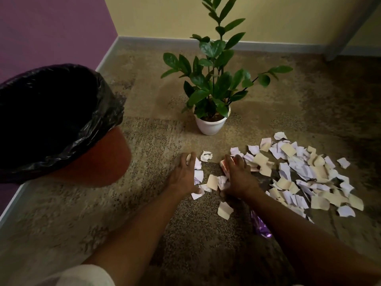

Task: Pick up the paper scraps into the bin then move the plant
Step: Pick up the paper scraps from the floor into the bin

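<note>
Torn white and tan paper scraps [305,174] lie heaped on the carpet at the right, with a few more between my hands. My left hand [184,175] is down on the carpet, its fingers curled around some white scraps. My right hand [237,176] is beside it, gripping a bunch of crumpled scraps. An orange bin [107,159] lined with a black bag stands at the left, its mouth open. The green plant in a white pot [210,124] stands on the carpet just behind the scraps.
A purple wall at the left and a yellow wall at the back meet in a corner behind the bin. A grey furniture leg [348,32] stands at the back right. A purple shiny wrapper [260,226] lies under my right forearm.
</note>
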Demonstrator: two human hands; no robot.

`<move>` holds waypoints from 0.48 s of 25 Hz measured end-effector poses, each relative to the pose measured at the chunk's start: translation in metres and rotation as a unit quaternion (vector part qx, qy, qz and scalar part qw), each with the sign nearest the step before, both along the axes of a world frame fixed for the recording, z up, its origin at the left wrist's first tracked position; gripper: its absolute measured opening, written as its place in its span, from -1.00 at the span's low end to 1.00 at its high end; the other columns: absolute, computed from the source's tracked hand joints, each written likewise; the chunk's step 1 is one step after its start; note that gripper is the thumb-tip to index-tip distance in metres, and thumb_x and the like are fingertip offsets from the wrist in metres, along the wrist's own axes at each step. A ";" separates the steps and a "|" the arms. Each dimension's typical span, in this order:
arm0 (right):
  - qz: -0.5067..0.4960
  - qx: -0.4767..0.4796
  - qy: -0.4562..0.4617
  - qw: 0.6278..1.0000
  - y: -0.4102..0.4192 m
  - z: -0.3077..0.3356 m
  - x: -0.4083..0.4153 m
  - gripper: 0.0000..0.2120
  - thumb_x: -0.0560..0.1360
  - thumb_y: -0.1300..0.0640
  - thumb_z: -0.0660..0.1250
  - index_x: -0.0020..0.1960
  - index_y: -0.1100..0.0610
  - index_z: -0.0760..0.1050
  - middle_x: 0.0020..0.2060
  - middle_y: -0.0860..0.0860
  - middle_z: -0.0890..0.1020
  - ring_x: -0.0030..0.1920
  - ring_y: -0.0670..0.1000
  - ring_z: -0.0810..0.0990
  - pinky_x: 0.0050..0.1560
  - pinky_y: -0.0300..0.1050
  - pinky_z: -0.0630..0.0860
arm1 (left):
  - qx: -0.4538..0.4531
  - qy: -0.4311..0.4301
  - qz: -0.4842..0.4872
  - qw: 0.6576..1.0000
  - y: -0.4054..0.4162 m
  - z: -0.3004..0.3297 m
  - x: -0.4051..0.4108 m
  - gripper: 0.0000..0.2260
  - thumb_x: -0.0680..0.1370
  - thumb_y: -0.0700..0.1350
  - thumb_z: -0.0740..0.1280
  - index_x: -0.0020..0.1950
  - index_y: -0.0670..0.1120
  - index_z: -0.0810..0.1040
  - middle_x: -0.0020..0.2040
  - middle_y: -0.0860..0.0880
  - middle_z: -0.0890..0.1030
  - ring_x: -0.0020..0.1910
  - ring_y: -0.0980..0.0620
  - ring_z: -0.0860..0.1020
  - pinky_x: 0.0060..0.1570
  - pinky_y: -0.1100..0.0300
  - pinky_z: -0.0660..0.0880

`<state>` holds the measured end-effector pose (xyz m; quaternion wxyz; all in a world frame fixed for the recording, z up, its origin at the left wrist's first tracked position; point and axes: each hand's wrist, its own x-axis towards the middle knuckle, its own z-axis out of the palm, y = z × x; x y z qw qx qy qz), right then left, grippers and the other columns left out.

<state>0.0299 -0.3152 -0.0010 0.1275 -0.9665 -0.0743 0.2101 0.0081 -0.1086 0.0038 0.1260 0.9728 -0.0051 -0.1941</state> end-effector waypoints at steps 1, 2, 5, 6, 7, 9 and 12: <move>0.009 0.002 0.000 1.000 0.007 -0.001 0.009 0.21 0.14 -0.08 0.60 0.50 -0.15 -0.18 0.53 0.12 -0.02 0.45 0.35 0.18 0.33 0.21 0.36 | 0.006 0.005 0.005 1.000 -0.001 -0.002 0.005 0.23 0.23 0.20 0.60 0.59 0.00 -0.22 0.56 -0.13 -0.10 0.50 -0.22 0.21 0.26 -0.03 0.43; 0.019 -0.004 0.001 1.000 0.013 -0.001 0.018 0.21 0.14 -0.08 0.60 0.51 -0.14 -0.16 0.52 0.15 -0.01 0.42 0.36 0.21 0.33 0.20 0.36 | 0.008 0.007 0.006 1.000 -0.003 -0.003 0.011 0.24 0.21 0.20 0.60 0.58 0.03 -0.22 0.56 -0.13 -0.10 0.53 -0.23 0.12 0.30 -0.06 0.39; 0.040 0.000 0.008 0.999 0.029 0.000 0.040 0.19 0.15 -0.03 0.61 0.53 -0.10 -0.11 0.49 0.18 0.06 0.42 0.31 0.21 0.32 0.19 0.35 | 0.010 0.017 -0.011 1.000 -0.008 -0.008 0.027 0.22 0.19 0.20 0.61 0.56 0.12 -0.19 0.56 -0.12 -0.09 0.54 -0.27 0.01 0.34 -0.15 0.34; 0.051 0.006 0.007 0.999 0.034 0.001 0.044 0.16 0.17 -0.02 0.60 0.54 -0.08 -0.08 0.47 0.19 0.11 0.42 0.29 0.21 0.34 0.16 0.32 | 0.009 0.021 -0.018 1.000 -0.010 -0.009 0.031 0.20 0.19 0.19 0.61 0.56 0.13 -0.16 0.56 -0.11 -0.07 0.52 -0.27 0.08 0.29 -0.16 0.39; 0.064 0.010 0.002 0.998 0.037 0.002 0.046 0.12 0.18 -0.03 0.59 0.53 -0.05 -0.03 0.43 0.21 0.18 0.41 0.26 0.22 0.36 0.13 0.30 | 0.008 0.023 -0.022 0.999 -0.012 -0.010 0.034 0.17 0.19 0.18 0.61 0.56 0.13 -0.10 0.54 -0.11 -0.04 0.49 -0.27 0.17 0.24 -0.16 0.44; 0.077 0.023 -0.017 0.997 0.039 0.002 0.044 -0.04 0.22 -0.06 0.54 0.49 -0.03 0.12 0.31 0.22 0.32 0.34 0.26 0.31 0.33 0.09 0.32 | -0.001 0.013 -0.029 0.999 -0.015 -0.012 0.039 0.05 0.21 0.18 0.60 0.53 0.08 0.07 0.49 -0.10 0.06 0.41 -0.24 0.30 0.15 -0.10 0.48; 0.057 0.059 -0.040 0.996 0.038 0.001 0.035 -0.37 0.34 -0.07 0.42 0.36 -0.04 0.30 0.17 0.19 0.42 0.21 0.26 0.41 0.15 0.06 0.42 | -0.036 -0.021 -0.015 0.999 -0.020 -0.013 0.035 -0.20 0.27 0.13 0.58 0.42 0.02 0.30 0.36 -0.07 0.24 0.25 -0.17 0.44 0.08 -0.01 0.48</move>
